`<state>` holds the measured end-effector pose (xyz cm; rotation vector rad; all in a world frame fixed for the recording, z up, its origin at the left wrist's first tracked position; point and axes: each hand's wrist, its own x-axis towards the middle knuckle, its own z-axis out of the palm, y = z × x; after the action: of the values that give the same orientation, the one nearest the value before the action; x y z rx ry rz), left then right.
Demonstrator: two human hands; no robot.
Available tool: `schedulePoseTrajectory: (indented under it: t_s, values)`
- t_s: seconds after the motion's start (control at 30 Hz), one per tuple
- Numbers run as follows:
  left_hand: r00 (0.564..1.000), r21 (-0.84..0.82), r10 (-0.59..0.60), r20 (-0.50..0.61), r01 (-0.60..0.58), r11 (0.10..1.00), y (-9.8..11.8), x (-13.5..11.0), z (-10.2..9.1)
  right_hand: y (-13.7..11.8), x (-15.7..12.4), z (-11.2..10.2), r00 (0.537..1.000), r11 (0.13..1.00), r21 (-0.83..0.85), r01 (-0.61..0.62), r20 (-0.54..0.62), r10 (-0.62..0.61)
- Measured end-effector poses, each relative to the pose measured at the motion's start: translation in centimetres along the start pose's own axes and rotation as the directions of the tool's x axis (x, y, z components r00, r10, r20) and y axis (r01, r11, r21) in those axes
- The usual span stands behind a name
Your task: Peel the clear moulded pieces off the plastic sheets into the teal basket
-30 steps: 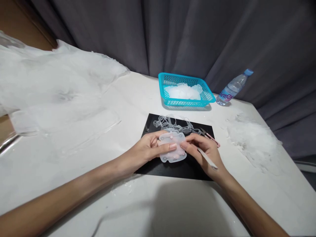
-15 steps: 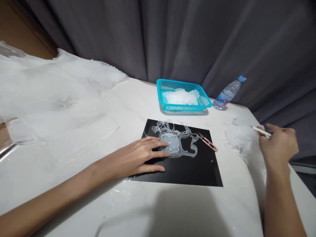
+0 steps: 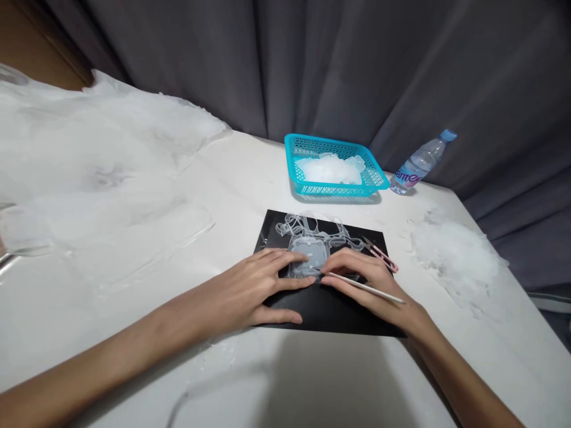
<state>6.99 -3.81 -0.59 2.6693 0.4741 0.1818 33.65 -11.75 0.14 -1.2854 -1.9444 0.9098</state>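
A translucent, roughly square moulded piece (image 3: 307, 252) with looping clear edging around it lies on a black mat (image 3: 285, 309). My left hand (image 3: 267, 279) rests on the mat with spread fingers, its fingertips pressing the near-left part of the piece. At the piece's near right edge, my right hand (image 3: 363, 279) pinches a slim white stick-like tool (image 3: 370, 289). The tool's tip is close to my left index and middle fingertips; whether it touches the piece I cannot tell. Pink thread snips (image 3: 384, 257) lie partly behind my right hand.
A turquoise basket (image 3: 339, 191) holding whitish translucent pieces (image 3: 330, 169) stands at the back of the white table (image 3: 241, 178). Beside it is a water bottle (image 3: 419, 166). Whitish translucent scraps (image 3: 455, 261) lie at right, and a large clear plastic heap (image 3: 111, 142) spreads at left.
My right hand has come from the scraps at the right to the moulded piece, bringing the white tool. My left hand stays on the piece. The view has shifted slightly.
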Motion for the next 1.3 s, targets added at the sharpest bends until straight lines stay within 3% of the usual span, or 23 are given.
schedulePoseTrajectory:
  t_s: [0.43, 0.67, 0.87, 1.3]
  values:
    - [0.999, -0.102, -0.037, -0.013, 0.036, 0.994, -0.1, -0.3, 0.3, 0.8, 0.3, -0.1, 0.993, 0.998, 0.051, 0.031, 0.111, -0.036]
    - [0.999, -0.090, -0.051, -0.010, 0.050, 0.995, -0.4, -0.3, 0.7, 0.2, 0.4, 0.0, 0.990, 0.998, -0.027, 0.060, 0.130, -0.056]
    - [0.997, -0.027, -0.075, 0.033, 0.076, 0.997, -0.1, -0.3, 0.5, -0.3, -0.1, -1.1, 0.985, 0.982, -0.170, 0.086, 0.160, -0.058]
    - [0.999, -0.059, -0.030, 0.013, 0.030, 0.998, 0.0, -0.3, 0.0, -0.2, 0.2, -0.7, 0.983, 0.991, -0.081, 0.106, 0.162, -0.092]
